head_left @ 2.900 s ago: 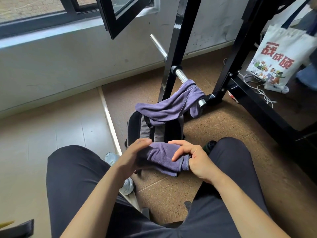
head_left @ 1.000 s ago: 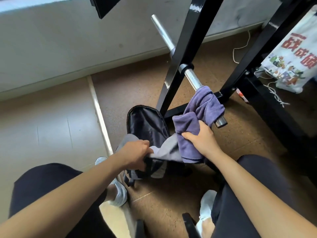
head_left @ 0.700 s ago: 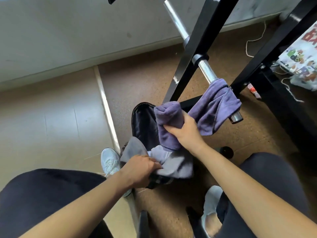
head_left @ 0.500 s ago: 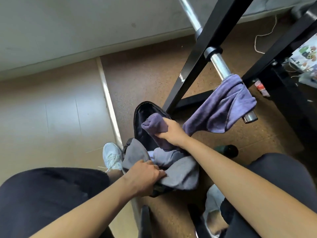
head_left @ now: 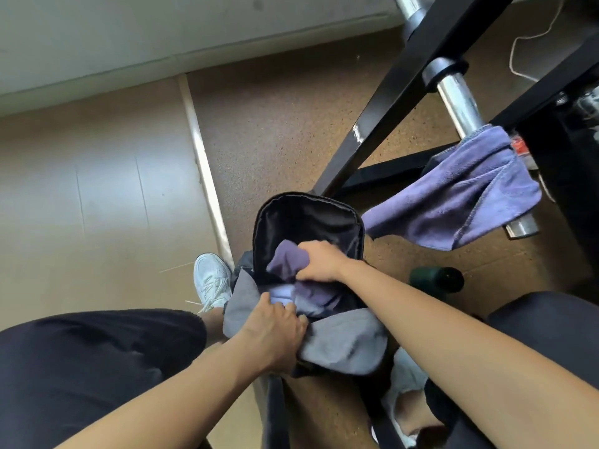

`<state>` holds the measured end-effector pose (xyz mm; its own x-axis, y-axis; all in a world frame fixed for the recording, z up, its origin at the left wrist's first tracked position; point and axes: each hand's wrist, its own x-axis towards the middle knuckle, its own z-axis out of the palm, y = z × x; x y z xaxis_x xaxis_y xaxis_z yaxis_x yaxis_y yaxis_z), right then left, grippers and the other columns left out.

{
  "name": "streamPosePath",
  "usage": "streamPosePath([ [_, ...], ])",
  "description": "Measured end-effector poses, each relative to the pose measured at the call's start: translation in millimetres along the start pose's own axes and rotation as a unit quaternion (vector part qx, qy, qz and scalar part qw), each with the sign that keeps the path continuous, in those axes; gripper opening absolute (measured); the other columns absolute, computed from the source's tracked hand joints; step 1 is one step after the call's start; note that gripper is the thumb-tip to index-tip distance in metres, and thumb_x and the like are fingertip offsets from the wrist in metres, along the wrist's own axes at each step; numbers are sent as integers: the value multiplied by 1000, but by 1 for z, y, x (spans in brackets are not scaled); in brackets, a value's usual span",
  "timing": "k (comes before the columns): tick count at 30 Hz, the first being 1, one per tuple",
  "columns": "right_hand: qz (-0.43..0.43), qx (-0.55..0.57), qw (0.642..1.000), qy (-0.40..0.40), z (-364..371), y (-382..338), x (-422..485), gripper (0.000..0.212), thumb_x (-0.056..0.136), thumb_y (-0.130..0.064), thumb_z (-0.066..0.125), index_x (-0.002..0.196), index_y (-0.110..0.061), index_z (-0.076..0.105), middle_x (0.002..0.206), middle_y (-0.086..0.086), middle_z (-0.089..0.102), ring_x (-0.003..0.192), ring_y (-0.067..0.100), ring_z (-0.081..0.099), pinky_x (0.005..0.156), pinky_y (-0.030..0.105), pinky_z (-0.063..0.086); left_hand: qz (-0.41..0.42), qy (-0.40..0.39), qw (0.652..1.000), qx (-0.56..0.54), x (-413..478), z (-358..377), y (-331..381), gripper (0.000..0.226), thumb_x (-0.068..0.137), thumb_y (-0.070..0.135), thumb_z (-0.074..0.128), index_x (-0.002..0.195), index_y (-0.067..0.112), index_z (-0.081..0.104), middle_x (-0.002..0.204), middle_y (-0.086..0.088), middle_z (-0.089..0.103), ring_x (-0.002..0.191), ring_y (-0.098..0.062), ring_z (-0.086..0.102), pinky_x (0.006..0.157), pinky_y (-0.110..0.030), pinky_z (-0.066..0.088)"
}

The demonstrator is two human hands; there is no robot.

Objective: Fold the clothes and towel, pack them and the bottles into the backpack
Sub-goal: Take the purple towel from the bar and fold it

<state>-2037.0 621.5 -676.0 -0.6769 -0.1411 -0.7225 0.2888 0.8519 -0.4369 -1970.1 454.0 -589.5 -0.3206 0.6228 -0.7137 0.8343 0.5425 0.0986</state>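
Item 1: folded cloth [head_left: 287,262], gripped in my right hand [head_left: 319,260], halfway into backpack [head_left: 301,218]; my left hand [head_left: 275,332] clutched the flap [head_left: 343,346], holding it open.
Item 2: hanging cloth [head_left: 453,202], unfolded, draped over bar [head_left: 457,98].
Item 3: bottle [head_left: 436,280], on floor [head_left: 291,131], unpacked.

A black metal frame [head_left: 384,119] slants over the brown floor [head_left: 275,131], with a chrome bar [head_left: 460,102] behind it; white sneaker [head_left: 212,280] beside a pale floor strip [head_left: 202,157]; white cord [head_left: 511,59] near the wall [head_left: 129,34]

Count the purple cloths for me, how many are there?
2. The folded purple cloth is gripped by the right hand inside the backpack; the loose purple cloth hangs over the metal bar. More may hide inside.
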Motion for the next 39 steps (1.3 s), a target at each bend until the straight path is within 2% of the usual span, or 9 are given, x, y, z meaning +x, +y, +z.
streamPosePath([
  [11,-18,-13,996,-87,22,-22,-2,80,89,-50,68,148,-5,39,146,16,50,132,33,50,106,44,44,-18,-17,1000,-1,0,-12,-2,53,94,39,58,137,9,48,133,-17,53,117,-34,56,95,-42,39],
  [16,-57,-34,986,-150,-9,0,-78,51,89,-63,52,100,-18,73,88,3,70,88,21,64,83,41,51,-18,-50,998,-37,4,-21,-8,55,91,38,60,136,11,45,130,-14,55,115,-32,59,92,-42,41],
  [20,-99,-62,982,-148,-13,4,-129,42,79,-60,66,103,-25,67,92,-5,67,86,15,57,79,39,52,2,-202,954,-220,9,-57,-34,63,80,57,71,130,21,56,123,-5,58,107,-25,60,85,-36,48],
  [23,-138,-67,982,-113,-4,-6,-145,32,78,-39,70,105,-24,67,101,1,69,94,22,59,80,38,52,29,78,941,-328,36,-86,-60,52,70,57,61,114,30,66,107,4,61,101,-20,63,86,-38,53],
  [26,-153,-74,980,-104,8,-18,-158,26,80,-16,64,105,-23,67,97,7,68,88,27,59,73,36,51,-34,294,944,-148,84,-100,-70,86,69,54,68,148,28,44,141,-7,48,127,-29,47,103,-47,45],
  [29,-157,-73,982,-70,10,-22,-177,27,81,-11,59,104,-24,66,93,7,62,85,28,55,74,40,52,-83,216,973,-8,121,-103,-77,107,76,61,74,161,26,19,158,-10,37,145,-32,33,116,-54,25],
  [31,-167,-77,982,-48,6,-22,-188,23,78,-9,58,96,-22,64,89,5,63,84,29,56,73,41,51,-78,173,982,-15,132,-92,-86,66,90,57,64,147,29,46,137,-6,61,130,-28,53,112,-49,29],
  [33,-178,-70,981,-24,-1,-21,-199,15,75,-9,57,85,-20,60,80,3,61,79,27,54,68,37,46,-87,169,979,-78,124,-80,-92,35,101,46,53,124,23,63,118,-9,71,111,-32,65,98,-43,43],
  [39,-256,-116,956,90,-46,-31,-216,18,75,-14,58,86,-19,71,83,-6,55,89,21,53,82,34,32,-190,184,899,-350,49,-66,-105,33,104,33,49,85,12,64,84,-11,68,81,-30,66,71,-38,51],
])
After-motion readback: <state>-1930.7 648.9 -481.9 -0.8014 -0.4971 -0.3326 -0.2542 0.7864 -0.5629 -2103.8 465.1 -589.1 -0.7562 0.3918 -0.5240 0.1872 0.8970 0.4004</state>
